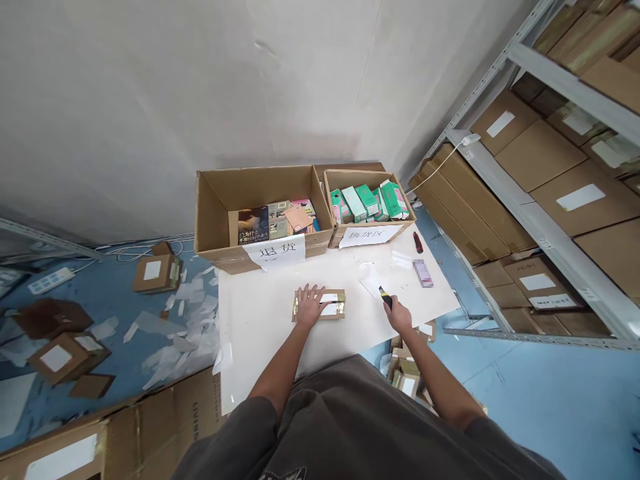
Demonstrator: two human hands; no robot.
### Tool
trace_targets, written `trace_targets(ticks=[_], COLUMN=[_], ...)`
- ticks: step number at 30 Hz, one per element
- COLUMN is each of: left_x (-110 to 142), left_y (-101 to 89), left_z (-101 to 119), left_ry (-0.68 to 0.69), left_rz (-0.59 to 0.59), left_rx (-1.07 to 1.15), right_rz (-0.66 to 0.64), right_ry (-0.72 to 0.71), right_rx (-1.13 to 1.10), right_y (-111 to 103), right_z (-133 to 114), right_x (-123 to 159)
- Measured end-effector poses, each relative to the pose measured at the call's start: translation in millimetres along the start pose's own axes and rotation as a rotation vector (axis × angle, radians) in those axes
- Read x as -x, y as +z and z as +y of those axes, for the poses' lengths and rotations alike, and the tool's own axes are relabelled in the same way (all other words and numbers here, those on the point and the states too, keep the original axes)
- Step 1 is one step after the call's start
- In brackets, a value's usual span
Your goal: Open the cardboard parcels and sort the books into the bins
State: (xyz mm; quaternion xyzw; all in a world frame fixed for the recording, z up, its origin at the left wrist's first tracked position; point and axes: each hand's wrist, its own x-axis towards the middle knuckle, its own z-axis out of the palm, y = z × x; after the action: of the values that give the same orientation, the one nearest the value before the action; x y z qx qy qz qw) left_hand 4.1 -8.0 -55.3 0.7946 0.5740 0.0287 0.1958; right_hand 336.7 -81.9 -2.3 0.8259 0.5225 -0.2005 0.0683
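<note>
A small taped cardboard box (334, 309) with a white label lies on the white table (265, 333). My left hand (310, 305) rests on its left part, fingers spread out over the top. Off to the right, my right hand (399, 316) is wrapped round a yellow and black utility knife (384, 293), its tip pointing up and left. Beneath the knife's tip lies a white piece of paper (369, 279). The knife and the small box are apart.
Behind stand a large carton (220, 261) holding books and a smaller carton (345, 233) with green boxes. A red and black tool (418, 243) and a purple, blurred-out item (423, 273) lie at right. Shelving (530, 207) with cartons rises at right; paper scraps (185, 333) litter the floor.
</note>
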Motion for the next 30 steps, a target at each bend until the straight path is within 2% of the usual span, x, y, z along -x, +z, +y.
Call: trace_targets(ticks=[1, 3, 6, 8, 9, 12, 15, 17, 19, 21, 23, 25, 26, 28, 30], left_x=[-0.4, 0.2, 5.7, 12.4, 16.6, 31.8, 46.8, 51.7, 50.4, 43.7, 34.2, 25.0, 21.4, 16.8, 16.1], left_y=[-0.4, -2.0, -6.2, -8.9, -9.7, -7.0, 2.5, 7.8, 8.4, 4.0, -2.5, -7.9, -9.7, -11.7, -12.6], left_z=[0.5, 2.8, 10.9, 19.2, 24.0, 40.2, 56.7, 63.7, 64.5, 59.3, 51.7, 45.8, 44.4, 45.1, 48.8], left_ry=[0.0, -0.002, -0.08, -0.229, -0.327, -0.545, -0.542, -0.509, -0.41, -0.158, 0.158, 0.356, 0.386, 0.361, 0.315], left_rz=[0.004, 0.007, 0.015, 0.026, 0.026, -0.052, -0.177, -0.166, -0.087, -0.051, -0.126, -0.222, -0.24, -0.214, -0.175], left_rx=[0.008, 0.014, 0.004, 0.006, 0.012, 0.073, 0.145, 0.149, 0.107, 0.041, -0.016, -0.063, -0.086, -0.124, -0.139], right_rz=[-0.024, -0.111, -0.226, -0.228, -0.215, -0.159, -0.14, -0.15, -0.127, -0.069, -0.025, -0.047, -0.075, -0.13, -0.159], right_ry=[-0.023, -0.03, -0.056, -0.04, -0.023, 0.016, -0.026, -0.071, -0.116, -0.135, -0.109, -0.067, -0.053, -0.032, 0.025], right_rx=[-0.074, -0.261, -0.462, -0.454, -0.434, -0.418, -0.476, -0.474, -0.45, -0.443, -0.444, -0.434, -0.428, -0.441, -0.491], right_y=[2.1, 20.4, 64.9, 85.0, 88.5, 74.8, 45.3, 29.0, 19.7, 18.7, 26.3, 41.1, 50.1, 68.0, 79.8], right_z=[2.5, -11.9, -64.7, -100.8, -115.8, -149.2, -174.3, -185.6, -186.9, -174.3, -148.9, -116.9, -101.5, -78.2, -70.4], right_x=[-1.2, 2.6, 14.4, 15.6, 12.0, -15.0, -50.0, -65.8, -71.8, -68.2, -56.5, -40.0, -31.4, -17.4, -11.9])
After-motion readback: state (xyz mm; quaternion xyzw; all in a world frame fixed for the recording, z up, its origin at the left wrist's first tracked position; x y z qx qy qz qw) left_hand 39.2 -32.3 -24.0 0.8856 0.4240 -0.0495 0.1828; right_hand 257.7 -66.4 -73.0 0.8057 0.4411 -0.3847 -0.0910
